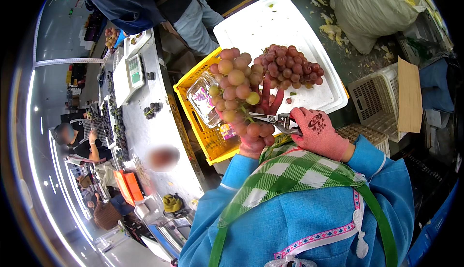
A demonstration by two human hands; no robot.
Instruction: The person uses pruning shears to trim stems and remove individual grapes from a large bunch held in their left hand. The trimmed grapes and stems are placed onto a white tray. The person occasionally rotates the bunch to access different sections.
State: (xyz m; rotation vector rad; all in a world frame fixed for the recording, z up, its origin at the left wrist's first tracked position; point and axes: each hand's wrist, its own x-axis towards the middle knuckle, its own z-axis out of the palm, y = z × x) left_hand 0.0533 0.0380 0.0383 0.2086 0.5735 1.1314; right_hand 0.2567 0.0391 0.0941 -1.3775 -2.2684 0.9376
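My left hand, in a pink glove, holds up a large bunch of pinkish-green grapes. The fruit covers most of that palm, while some fingers spread out past it. My right hand, gloved too, grips a pair of pruning shears. Their pointed blades reach in among the stems low on the bunch. A darker red bunch of grapes lies behind on a white foam tray. A cut stem bit and a loose grape rest on the tray near my fingers.
A yellow plastic crate with a clear clamshell box stands left of the tray. Beyond it, a metal table carries a digital scale and dark grapes. A person stands close by; a white sack and crates are rightward.
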